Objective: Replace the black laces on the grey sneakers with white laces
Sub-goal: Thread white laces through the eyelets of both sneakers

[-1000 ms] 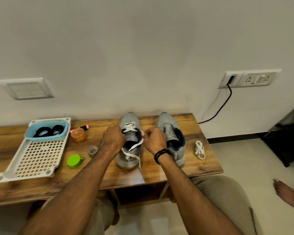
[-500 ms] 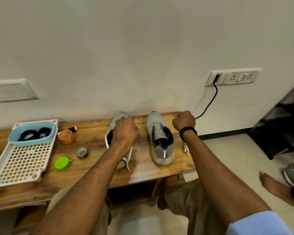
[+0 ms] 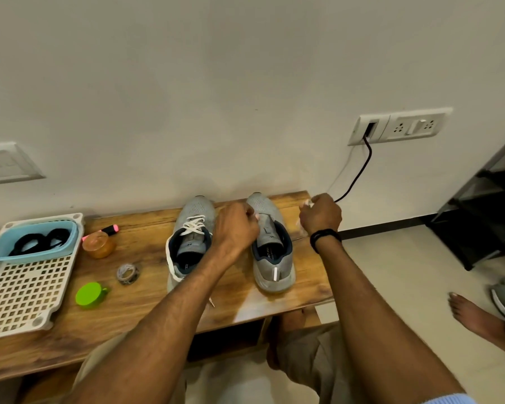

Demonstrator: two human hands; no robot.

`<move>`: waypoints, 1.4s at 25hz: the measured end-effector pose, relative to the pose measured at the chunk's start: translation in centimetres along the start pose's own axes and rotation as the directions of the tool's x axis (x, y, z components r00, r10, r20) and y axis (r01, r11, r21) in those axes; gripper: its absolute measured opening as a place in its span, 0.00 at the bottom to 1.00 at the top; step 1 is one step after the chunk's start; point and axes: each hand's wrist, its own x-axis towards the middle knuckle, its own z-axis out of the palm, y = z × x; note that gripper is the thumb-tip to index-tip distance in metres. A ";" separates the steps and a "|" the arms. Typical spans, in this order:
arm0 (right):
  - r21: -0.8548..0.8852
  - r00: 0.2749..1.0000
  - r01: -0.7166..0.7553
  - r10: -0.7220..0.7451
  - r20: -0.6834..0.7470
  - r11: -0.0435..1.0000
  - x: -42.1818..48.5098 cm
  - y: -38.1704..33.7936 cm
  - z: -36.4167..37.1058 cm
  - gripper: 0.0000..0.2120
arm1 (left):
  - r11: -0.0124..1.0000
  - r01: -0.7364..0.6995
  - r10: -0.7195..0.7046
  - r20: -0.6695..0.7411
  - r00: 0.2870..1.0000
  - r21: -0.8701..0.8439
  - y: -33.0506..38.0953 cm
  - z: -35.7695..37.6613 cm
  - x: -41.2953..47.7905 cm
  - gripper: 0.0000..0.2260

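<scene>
Two grey sneakers stand side by side on a wooden bench [image 3: 146, 313], toes towards the wall. The left sneaker [image 3: 194, 211] has a white lace [image 3: 193, 225] crossed through its front eyelets, with the rest trailing down its sides. The right sneaker [image 3: 270, 253] shows no lace.

The hands are apart. The left hand [image 3: 236, 228] hovers in a loose fist between the two shoes, by the right shoe's tongue; I cannot tell whether it holds anything. The right hand [image 3: 321, 214], with a black wristband [image 3: 325, 236], is raised just right of the right shoe, its fingers curled round what looks like a loose white lace [image 3: 306, 203], blurred.

At the left end of the bench, the black laces [image 3: 41, 240] lie coiled in a blue tub [image 3: 27, 256] on a white slotted tray [image 3: 27, 290]. Between the tray and the shoes sit an orange jar [image 3: 98, 244], a pink marker [image 3: 109, 229], a roll of tape [image 3: 127, 274] and a green lid [image 3: 89, 295].
</scene>
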 end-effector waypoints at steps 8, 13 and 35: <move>0.746 0.932 -0.206 -0.105 0.347 0.634 -4.7 -4.5 0.1 0.13 | 0.641 0.233 -0.136 0.191 0.972 -0.731 0.6 -0.4 0.5 0.14; 0.696 0.951 -0.201 -0.035 0.309 0.689 -4.7 -5.2 0.1 0.10 | 0.666 0.184 -0.190 0.074 0.979 -0.723 -0.2 -0.4 1.4 0.08; 0.553 0.905 0.064 -0.282 0.320 0.831 -4.8 -5.5 -0.1 0.11 | 0.502 0.163 -0.103 0.129 0.986 -0.849 0.1 -3.3 1.1 0.16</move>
